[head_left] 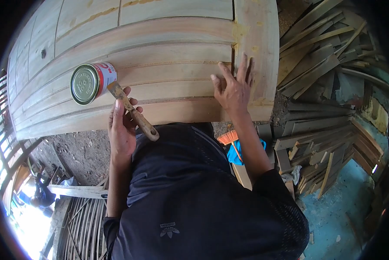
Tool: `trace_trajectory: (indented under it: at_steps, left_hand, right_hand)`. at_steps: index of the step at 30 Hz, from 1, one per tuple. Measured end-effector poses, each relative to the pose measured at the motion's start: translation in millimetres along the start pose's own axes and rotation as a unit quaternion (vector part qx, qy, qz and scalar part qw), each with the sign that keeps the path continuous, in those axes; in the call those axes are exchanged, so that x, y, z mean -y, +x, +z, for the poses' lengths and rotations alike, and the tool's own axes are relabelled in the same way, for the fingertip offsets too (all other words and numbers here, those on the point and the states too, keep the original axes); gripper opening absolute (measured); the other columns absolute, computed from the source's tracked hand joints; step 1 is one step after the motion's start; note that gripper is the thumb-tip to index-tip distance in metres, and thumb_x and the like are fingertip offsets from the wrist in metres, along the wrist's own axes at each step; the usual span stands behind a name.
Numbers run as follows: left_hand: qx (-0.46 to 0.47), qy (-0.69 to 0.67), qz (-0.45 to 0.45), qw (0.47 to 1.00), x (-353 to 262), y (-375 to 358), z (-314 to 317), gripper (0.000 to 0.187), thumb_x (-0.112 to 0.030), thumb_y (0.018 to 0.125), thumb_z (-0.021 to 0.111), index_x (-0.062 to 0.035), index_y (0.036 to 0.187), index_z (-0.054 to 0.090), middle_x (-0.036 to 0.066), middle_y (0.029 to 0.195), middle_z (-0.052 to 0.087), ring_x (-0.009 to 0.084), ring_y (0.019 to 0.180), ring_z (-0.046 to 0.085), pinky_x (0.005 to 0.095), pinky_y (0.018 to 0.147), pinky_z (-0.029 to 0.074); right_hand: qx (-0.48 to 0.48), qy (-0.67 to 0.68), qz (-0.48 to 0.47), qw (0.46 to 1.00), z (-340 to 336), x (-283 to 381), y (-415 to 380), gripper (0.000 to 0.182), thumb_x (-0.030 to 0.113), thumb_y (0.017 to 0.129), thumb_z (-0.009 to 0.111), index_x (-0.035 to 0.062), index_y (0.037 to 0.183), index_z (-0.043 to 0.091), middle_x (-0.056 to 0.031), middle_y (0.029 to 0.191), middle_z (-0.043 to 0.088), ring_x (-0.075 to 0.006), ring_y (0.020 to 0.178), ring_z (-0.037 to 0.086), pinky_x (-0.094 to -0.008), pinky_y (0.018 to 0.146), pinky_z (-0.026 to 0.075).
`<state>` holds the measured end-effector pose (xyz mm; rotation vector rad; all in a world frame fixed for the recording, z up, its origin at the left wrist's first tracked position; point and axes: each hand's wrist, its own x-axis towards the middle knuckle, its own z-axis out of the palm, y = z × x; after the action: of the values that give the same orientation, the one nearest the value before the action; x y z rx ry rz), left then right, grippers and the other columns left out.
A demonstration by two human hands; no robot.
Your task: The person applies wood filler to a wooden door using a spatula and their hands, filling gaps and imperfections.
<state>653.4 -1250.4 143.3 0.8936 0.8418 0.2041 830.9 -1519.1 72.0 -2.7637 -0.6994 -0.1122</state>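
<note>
Your left hand clamps both tin and putty knife, so the tin may slip; your right hand lies spread, apparently on wet filler.

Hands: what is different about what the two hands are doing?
The left hand is curled around a wooden-handled putty knife; the right hand holds nothing. The left hand sits at the near edge of the wooden door panel, beside a tin can lying on its side; the right hand lies flat with fingers spread, near the panel's yellow-smeared joint. Both are bare and reach over the same panel.
</note>
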Motion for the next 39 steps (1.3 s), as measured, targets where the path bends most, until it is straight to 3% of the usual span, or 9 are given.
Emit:
trace_trajectory:
  at_steps: [2,7,13,22,26,29,31,39]
  left_hand:
    - [0.006,0.001,-0.003,1.0,0,0,0,0.05,-0.041,0.109,0.056,-0.0042,0.143,0.058,0.005,0.107,0.066,0.0144,0.092,0.067,0.027,0.079,0.056]
    - [0.0,-0.005,-0.002,1.0,0,0,1,0.049,-0.04,0.109,0.057,-0.0044,0.143,0.058,0.005,0.107,0.067,0.0142,0.091,0.067,0.0271,0.079,0.057]
    - [-0.004,0.001,-0.004,1.0,-2,-2,5,0.048,-0.038,0.109,0.056,-0.0042,0.143,0.058,0.005,0.107,0.067,0.0143,0.091,0.068,0.0269,0.079,0.057]
    - [0.036,0.016,-0.013,0.999,-2,3,11,0.048,-0.037,0.109,0.058,-0.0046,0.144,0.058,0.005,0.106,0.067,0.0143,0.092,0.068,0.0265,0.078,0.057]
    - [0.026,0.018,-0.003,0.999,-4,3,9,0.049,-0.037,0.109,0.058,-0.0041,0.144,0.057,0.005,0.106,0.067,0.0144,0.092,0.069,0.0263,0.078,0.058]
    - [0.029,0.02,-0.008,0.999,-2,2,5,0.049,-0.038,0.108,0.058,-0.0041,0.144,0.058,0.005,0.106,0.068,0.0145,0.092,0.069,0.0263,0.078,0.058]
    - [0.031,0.017,-0.011,0.999,-2,2,5,0.049,-0.038,0.108,0.058,-0.0036,0.144,0.057,0.005,0.107,0.067,0.0144,0.092,0.068,0.0264,0.078,0.058]
    - [0.047,0.026,-0.024,0.998,1,4,7,0.051,-0.038,0.109,0.056,-0.0033,0.146,0.055,0.005,0.109,0.067,0.014,0.095,0.068,0.0266,0.08,0.057]
  right_hand:
    - [0.0,0.036,-0.005,0.999,1,1,-1,0.038,0.044,0.096,0.068,0.0205,0.124,0.078,-0.0238,0.169,0.024,-0.0563,0.152,0.022,-0.0682,0.112,0.035]
    - [-0.005,-0.078,0.041,0.996,-14,-9,-2,0.042,0.047,0.095,0.067,0.0183,0.125,0.078,-0.0218,0.168,0.027,-0.0563,0.151,0.025,-0.0683,0.112,0.036]
    - [-0.059,-0.021,0.066,0.996,3,0,-5,0.044,0.044,0.096,0.067,0.0133,0.124,0.077,-0.0228,0.167,0.028,-0.0564,0.149,0.029,-0.0664,0.113,0.036]
    - [-0.032,-0.025,0.038,0.998,0,5,-3,0.043,0.045,0.094,0.07,0.0158,0.125,0.077,-0.0242,0.165,0.032,-0.0562,0.148,0.03,-0.0629,0.116,0.035]
    - [-0.031,-0.058,0.077,0.995,-6,-8,-5,0.046,0.045,0.094,0.071,0.016,0.129,0.076,-0.0225,0.166,0.03,-0.0535,0.152,0.026,-0.0663,0.114,0.035]
    - [-0.045,-0.004,0.073,0.996,9,-16,-11,0.045,0.046,0.094,0.071,0.0182,0.13,0.076,-0.0239,0.168,0.026,-0.0552,0.151,0.024,-0.0674,0.114,0.033]
    - [-0.083,0.097,0.133,0.983,18,-15,-9,0.047,0.046,0.094,0.072,0.0191,0.132,0.074,-0.0288,0.167,0.022,-0.0588,0.151,0.021,-0.068,0.115,0.031]
    - [-0.028,0.116,0.142,0.983,21,-22,-16,0.048,0.036,0.09,0.077,0.0156,0.133,0.07,-0.0379,0.165,0.016,-0.0631,0.151,0.013,-0.0683,0.121,0.021]
